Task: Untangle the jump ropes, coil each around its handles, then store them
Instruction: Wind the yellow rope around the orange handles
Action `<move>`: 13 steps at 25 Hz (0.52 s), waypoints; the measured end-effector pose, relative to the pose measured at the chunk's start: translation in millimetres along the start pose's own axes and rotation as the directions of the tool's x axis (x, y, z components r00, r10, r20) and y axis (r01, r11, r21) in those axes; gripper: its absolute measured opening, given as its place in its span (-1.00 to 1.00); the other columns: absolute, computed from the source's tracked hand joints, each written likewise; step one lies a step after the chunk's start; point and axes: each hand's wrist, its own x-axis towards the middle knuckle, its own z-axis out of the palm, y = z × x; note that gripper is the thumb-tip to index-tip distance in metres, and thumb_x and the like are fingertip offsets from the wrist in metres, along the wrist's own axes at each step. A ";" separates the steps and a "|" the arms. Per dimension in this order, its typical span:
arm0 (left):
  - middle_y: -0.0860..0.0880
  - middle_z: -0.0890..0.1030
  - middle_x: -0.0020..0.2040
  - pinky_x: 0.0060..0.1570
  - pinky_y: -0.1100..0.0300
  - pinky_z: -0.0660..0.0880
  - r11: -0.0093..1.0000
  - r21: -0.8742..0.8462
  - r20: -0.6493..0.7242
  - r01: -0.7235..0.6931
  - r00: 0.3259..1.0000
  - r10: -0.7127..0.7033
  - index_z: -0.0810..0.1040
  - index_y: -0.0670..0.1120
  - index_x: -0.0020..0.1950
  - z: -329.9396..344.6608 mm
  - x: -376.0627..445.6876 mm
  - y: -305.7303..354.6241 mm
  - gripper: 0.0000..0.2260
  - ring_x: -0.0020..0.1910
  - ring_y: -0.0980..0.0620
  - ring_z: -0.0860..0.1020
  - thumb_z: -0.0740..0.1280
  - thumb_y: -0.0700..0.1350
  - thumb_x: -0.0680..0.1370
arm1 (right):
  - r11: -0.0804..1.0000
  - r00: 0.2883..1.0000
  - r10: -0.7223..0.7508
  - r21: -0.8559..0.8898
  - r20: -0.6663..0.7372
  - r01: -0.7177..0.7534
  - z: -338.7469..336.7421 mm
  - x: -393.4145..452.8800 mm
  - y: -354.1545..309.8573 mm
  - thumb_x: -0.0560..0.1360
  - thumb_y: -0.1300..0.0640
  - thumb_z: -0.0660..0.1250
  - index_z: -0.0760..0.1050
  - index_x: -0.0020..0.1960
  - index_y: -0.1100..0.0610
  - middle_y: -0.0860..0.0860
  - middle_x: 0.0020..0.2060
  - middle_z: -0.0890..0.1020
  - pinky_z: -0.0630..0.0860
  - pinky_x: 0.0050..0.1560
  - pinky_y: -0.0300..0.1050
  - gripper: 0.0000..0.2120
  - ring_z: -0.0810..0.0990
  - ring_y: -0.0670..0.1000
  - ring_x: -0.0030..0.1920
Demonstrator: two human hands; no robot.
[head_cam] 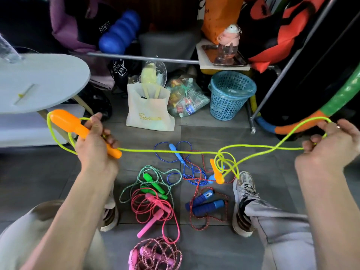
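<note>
Grey tiled floor [136, 145] strewn with four loose ropes; one pink rope [155, 254] coiled already. Yellow rope [165, 151] stretched mid-air, knotted near right foot; left hand [95, 141] grasping orange handle [78, 127], right hand [331, 145] pinching cord; probably early stage, storing not begun.

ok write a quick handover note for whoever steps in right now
Left hand grips one orange handle of the yellow rope. Right hand pinches a loop of that rope, held taut.
The second orange handle hangs in a knot.
Done: nothing coiled.
Left: free the knot, then untangle, coil and store the other ropes on the floor.
</note>
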 end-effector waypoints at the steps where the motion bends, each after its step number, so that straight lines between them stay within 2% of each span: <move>1: 0.05 0.41 -0.40 -0.53 0.29 0.24 0.996 0.082 0.030 -0.029 0.999 0.027 0.60 -0.01 -0.02 1.1 -2.7 -0.8 -0.87 -0.52 0.15 0.30 0.26 -0.10 0.63 | 1.000 0.999 -0.003 -0.006 0.045 0.003 0.4 -3.2 -2.6 0.47 0.32 0.19 0.41 -0.03 -0.01 -0.07 -0.37 0.56 0.14 -0.53 -0.28 -0.76 0.35 -0.14 -0.55; 3: 0.10 0.47 -0.44 -0.51 0.28 0.22 0.933 0.346 0.200 -0.099 0.979 0.030 0.62 -0.04 -0.11 6.4 -14.8 -9.5 -0.85 -0.55 0.16 0.29 0.29 -0.15 0.61 | 0.996 0.962 0.051 0.062 0.270 -0.071 3.4 -19.6 -0.2 0.50 0.33 0.19 0.43 -0.05 0.00 -0.03 -0.37 0.55 0.11 -0.54 -0.27 -0.77 0.32 -0.12 -0.54; 4: 0.11 0.48 -0.48 -0.50 0.27 0.22 0.825 0.532 0.328 -0.189 0.945 0.005 0.62 -0.06 -0.17 8.9 -21.9 -18.3 -0.84 -0.56 0.18 0.29 0.31 -0.16 0.60 | 0.977 0.909 0.121 0.116 0.399 -0.181 5.7 -29.1 3.3 0.52 0.32 0.18 0.44 -0.05 0.00 -0.03 -0.36 0.54 0.12 -0.53 -0.27 -0.78 0.30 -0.12 -0.52; 5: 0.12 0.45 -0.52 -0.49 0.26 0.24 0.637 0.698 0.465 -0.327 0.884 -0.055 0.59 -0.09 -0.21 11.1 -29.5 -29.2 -0.82 -0.57 0.18 0.30 0.33 -0.14 0.59 | 0.935 0.834 0.188 0.165 0.518 -0.313 7.7 -37.8 6.9 0.54 0.30 0.18 0.45 -0.06 0.00 -0.05 -0.35 0.53 0.13 -0.51 -0.28 -0.79 0.29 -0.12 -0.50; 6: 0.10 0.43 -0.51 -0.46 0.25 0.26 0.419 0.767 0.589 -0.485 0.792 -0.162 0.54 -0.10 -0.23 11.8 -37.3 -42.4 -0.81 -0.54 0.16 0.32 0.34 -0.11 0.57 | 0.877 0.750 0.223 0.207 0.623 -0.434 9.2 -44.6 9.7 0.55 0.27 0.18 0.45 -0.06 -0.01 -0.07 -0.33 0.53 0.15 -0.48 -0.29 -0.81 0.29 -0.13 -0.47; 7: 0.09 0.43 -0.46 -0.42 0.23 0.27 0.244 0.750 0.662 -0.615 0.685 -0.306 0.49 -0.08 -0.21 10.5 -45.0 -57.9 -0.83 -0.47 0.11 0.38 0.36 -0.07 0.55 | 0.813 0.672 0.223 0.246 0.706 -0.528 10.9 -49.3 11.3 0.54 0.24 0.19 0.46 -0.05 -0.01 -0.09 -0.31 0.53 0.18 -0.45 -0.30 -0.83 0.31 -0.13 -0.44; 8: 0.08 0.45 -0.37 -0.38 0.23 0.28 0.137 0.709 0.663 -0.692 0.589 -0.462 0.45 -0.05 -0.13 7.5 -52.3 -73.2 -0.84 -0.38 0.06 0.43 0.38 -0.03 0.53 | 0.752 0.609 0.201 0.277 0.768 -0.598 12.8 -52.4 12.2 0.54 0.22 0.20 0.47 -0.04 -0.01 -0.10 -0.28 0.54 0.23 -0.42 -0.29 -0.85 0.35 -0.13 -0.42; 9: 0.07 0.49 -0.26 -0.33 0.22 0.32 0.053 0.693 0.592 -0.719 0.526 -0.611 0.43 -0.02 -0.04 1.9 -58.1 -87.2 -0.79 -0.27 0.01 0.48 0.42 0.01 0.48 | 0.693 0.560 0.174 0.303 0.810 -0.654 15.3 -54.4 11.9 0.54 0.21 0.21 0.48 -0.03 -0.01 -0.10 -0.25 0.56 0.28 -0.38 -0.27 -0.86 0.38 -0.12 -0.39; 10: 0.04 0.54 -0.15 -0.25 0.19 0.37 -0.056 0.674 0.475 -0.737 0.490 -0.731 0.43 0.00 0.05 -6.7 -62.0 -100.8 -0.69 -0.16 -0.02 0.52 0.46 0.04 0.43 | 0.647 0.532 0.147 0.326 0.834 -0.690 17.5 -55.0 10.9 0.53 0.21 0.22 0.50 -0.03 0.00 -0.10 -0.22 0.59 0.31 -0.34 -0.24 -0.86 0.41 -0.11 -0.37; 11: 0.02 0.58 -0.05 -0.17 0.18 0.44 -0.177 0.609 0.367 -0.774 0.472 -0.802 0.45 0.01 0.11 -14.8 -64.5 -112.6 -0.62 -0.07 -0.05 0.56 0.49 0.04 0.39 | 0.620 0.525 0.128 0.345 0.841 -0.704 19.3 -54.3 9.5 0.53 0.22 0.23 0.52 -0.04 0.01 -0.09 -0.20 0.61 0.32 -0.31 -0.22 -0.85 0.42 -0.09 -0.36; 12: 0.01 0.62 -0.01 -0.08 0.15 0.51 -0.281 0.524 0.313 -0.804 0.489 -0.814 0.49 0.00 0.12 -21.9 -63.5 -123.0 -0.62 -0.02 -0.06 0.59 0.50 0.01 0.37 | 0.610 0.531 0.117 0.362 0.839 -0.705 19.8 -51.7 7.3 0.53 0.23 0.22 0.54 -0.05 0.01 -0.09 -0.20 0.61 0.30 -0.30 -0.21 -0.83 0.42 -0.08 -0.35; 13: -0.01 0.64 -0.01 -0.03 0.12 0.54 -0.351 0.483 0.315 -0.802 0.533 -0.785 0.53 -0.02 0.09 -25.3 -60.7 -128.5 -0.69 0.00 -0.07 0.61 0.47 -0.03 0.39 | 0.611 0.540 0.109 0.372 0.835 -0.699 19.0 -47.6 4.7 0.52 0.23 0.20 0.55 -0.06 0.02 -0.08 -0.21 0.60 0.26 -0.29 -0.21 -0.81 0.40 -0.08 -0.35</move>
